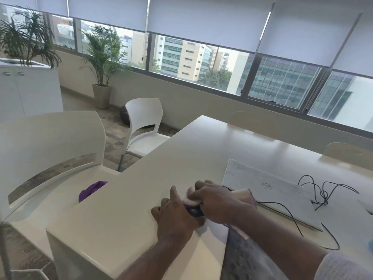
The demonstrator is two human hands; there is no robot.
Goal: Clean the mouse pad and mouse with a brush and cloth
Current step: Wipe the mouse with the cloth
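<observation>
A black wired mouse [195, 212] sits between my two hands on the white table [125, 209]. My left hand [173, 215] grips the mouse from the left side. My right hand [214, 201] holds a pale pinkish cloth [190, 199] bunched against the top of the mouse. The mouse pad [245, 251], dark with a patterned surface and a pink edge, runs from behind my right hand down under my right forearm. No brush is visible.
A closed white laptop [270, 190] lies right of my hands, with a black cable [323, 190] looping over and beside it. A purple cloth [91, 190] lies on the seat of the near white chair [50, 150]. A second chair [143, 122] stands farther back.
</observation>
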